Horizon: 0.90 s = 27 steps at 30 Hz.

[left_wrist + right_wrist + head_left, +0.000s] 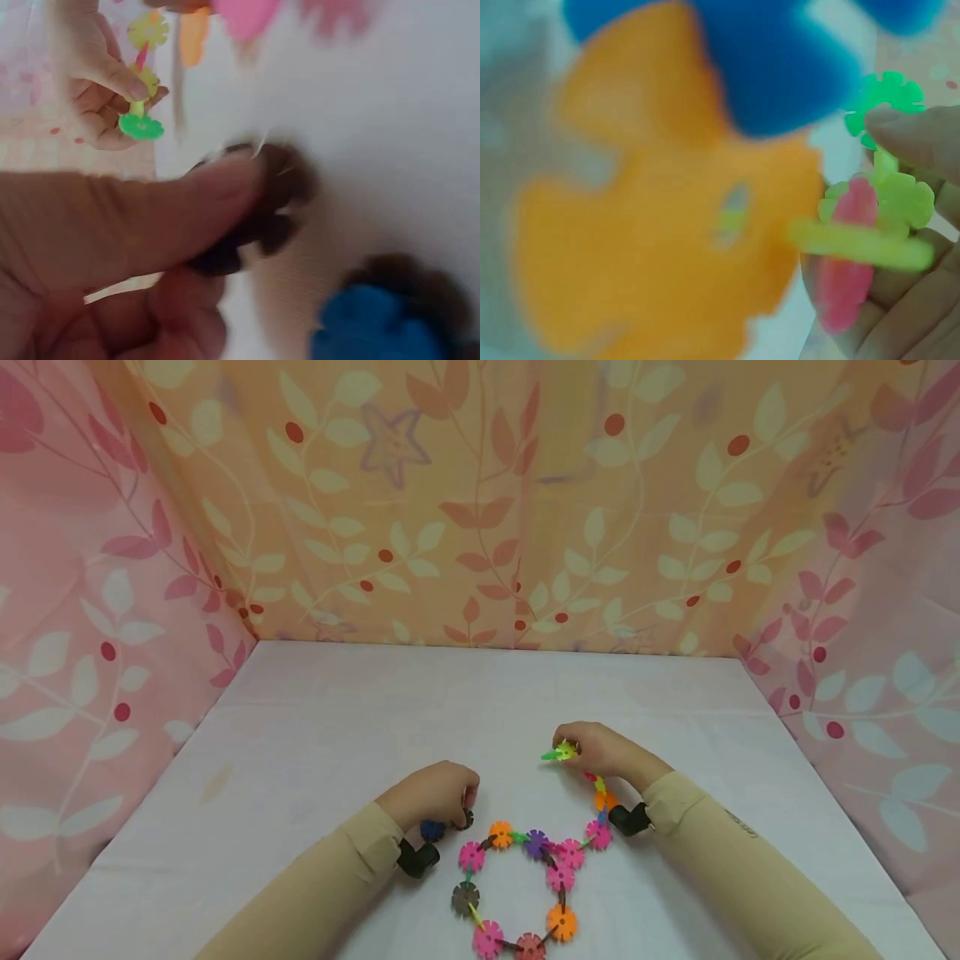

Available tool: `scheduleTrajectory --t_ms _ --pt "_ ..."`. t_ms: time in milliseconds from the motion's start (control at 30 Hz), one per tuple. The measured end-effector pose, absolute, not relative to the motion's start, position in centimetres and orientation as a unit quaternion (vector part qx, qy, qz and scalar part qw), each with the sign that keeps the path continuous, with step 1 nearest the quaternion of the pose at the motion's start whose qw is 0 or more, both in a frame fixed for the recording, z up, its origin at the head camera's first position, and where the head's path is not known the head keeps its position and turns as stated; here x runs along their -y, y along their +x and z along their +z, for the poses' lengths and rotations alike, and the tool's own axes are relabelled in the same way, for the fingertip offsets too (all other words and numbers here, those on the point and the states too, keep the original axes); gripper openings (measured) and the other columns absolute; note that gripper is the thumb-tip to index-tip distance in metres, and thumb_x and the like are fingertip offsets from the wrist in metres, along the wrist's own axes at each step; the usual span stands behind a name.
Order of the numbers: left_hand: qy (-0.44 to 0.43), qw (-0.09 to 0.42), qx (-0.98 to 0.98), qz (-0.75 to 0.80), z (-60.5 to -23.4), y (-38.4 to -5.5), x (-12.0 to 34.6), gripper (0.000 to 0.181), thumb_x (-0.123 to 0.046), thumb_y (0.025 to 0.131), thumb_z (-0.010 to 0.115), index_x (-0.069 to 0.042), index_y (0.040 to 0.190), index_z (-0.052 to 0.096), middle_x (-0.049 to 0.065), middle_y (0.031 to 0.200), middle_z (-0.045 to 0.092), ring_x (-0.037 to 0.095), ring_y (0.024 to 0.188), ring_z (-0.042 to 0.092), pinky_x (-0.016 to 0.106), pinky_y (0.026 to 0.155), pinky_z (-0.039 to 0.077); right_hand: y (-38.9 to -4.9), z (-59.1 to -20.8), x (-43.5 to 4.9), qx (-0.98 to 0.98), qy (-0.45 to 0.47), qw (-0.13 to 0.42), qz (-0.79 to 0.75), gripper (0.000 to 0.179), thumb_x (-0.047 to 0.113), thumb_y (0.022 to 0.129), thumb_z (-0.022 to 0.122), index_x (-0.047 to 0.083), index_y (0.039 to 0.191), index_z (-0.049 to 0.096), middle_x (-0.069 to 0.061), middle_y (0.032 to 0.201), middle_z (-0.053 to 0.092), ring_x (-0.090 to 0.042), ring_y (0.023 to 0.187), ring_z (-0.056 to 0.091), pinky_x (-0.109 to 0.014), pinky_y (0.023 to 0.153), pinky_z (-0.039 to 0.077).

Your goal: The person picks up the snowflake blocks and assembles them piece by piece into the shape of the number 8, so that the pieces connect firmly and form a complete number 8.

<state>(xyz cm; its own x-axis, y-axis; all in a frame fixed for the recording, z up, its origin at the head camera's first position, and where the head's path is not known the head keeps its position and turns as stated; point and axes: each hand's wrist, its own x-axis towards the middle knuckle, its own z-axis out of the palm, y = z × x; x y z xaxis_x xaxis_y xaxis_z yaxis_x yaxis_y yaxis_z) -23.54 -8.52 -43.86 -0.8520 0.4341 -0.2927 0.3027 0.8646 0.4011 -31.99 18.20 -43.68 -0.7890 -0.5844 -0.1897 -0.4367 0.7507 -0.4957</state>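
My left hand (438, 789) pinches a dark brown notched plastic disc (289, 187) between thumb and fingers. A blue disc (375, 330) with a dark one behind it lies on the table below that hand. My right hand (600, 750) grips the far end of a chain of interlocking discs, raised off the table. At that end are a green disc (900, 91), a yellow-green disc (911, 199) and a pink disc (846, 270). An orange disc (604, 800) and a blue one carry the chain down to a ring of linked discs.
The ring, with a pink disc (488, 939) and an orange disc (562, 923) on its near side, lies on the white-covered table (315, 718) between my forearms. Floral cloth (480, 502) encloses the back and both sides. A black wrist camera (630, 818) overlaps the chain's right side.
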Motion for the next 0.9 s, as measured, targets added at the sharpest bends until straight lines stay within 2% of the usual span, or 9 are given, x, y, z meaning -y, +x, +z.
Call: scheduleTrajectory --t_ms 133,267,467,900 --pt "0.148 0.161 -0.939 0.266 -43.5 -25.1 7.4 0.01 -0.014 0.079 0.07 -0.018 0.074 0.063 -0.005 0.069 0.058 0.01 0.061 0.053 0.025 0.053 0.044 -31.9 -43.5 -18.1 -0.909 -0.316 0.139 -0.234 0.009 0.014 0.083 0.066 0.017 0.085 0.058 0.002 0.083 0.055 -0.018 0.078 0.048 -0.033 0.072 0.042" --pt "0.08 0.166 -0.895 0.407 -43.4 -26.7 5.9 0.006 -0.012 0.085 0.064 -0.011 0.079 0.065 0.0 0.074 0.063 0.014 0.065 0.063 0.027 0.059 0.051 -31.7 -43.3 -17.9 -0.899 -0.334 0.123 -0.254 0.007 0.013 0.084 0.064 0.017 0.083 0.059 0.004 0.085 0.057 -0.017 0.078 0.048 -0.032 0.071 0.041" --pt "0.011 0.2 -0.797 0.57 -44.0 -28.0 4.1 0.006 -0.004 0.082 0.065 0.001 0.081 0.061 0.01 0.079 0.065 0.017 0.065 0.067 0.034 0.068 0.054 -31.7 -43.1 -17.9 -0.894 -0.337 0.116 -0.273 0.011 0.013 0.083 0.066 0.019 0.083 0.057 0.004 0.079 0.055 -0.015 0.072 0.049 -0.029 0.065 0.042" --pt "-0.034 0.22 -0.74 0.635 -44.0 -28.5 2.4 0.009 -0.006 0.083 0.065 0.003 0.084 0.062 0.013 0.083 0.067 0.019 0.067 0.068 0.035 0.072 0.053 -31.3 -42.4 -17.4 -0.875 -0.37 0.116 -0.29 0.007 0.007 0.084 0.064 0.013 0.083 0.06 0.004 0.078 0.057 -0.013 0.07 0.051 -0.027 0.064 0.045"
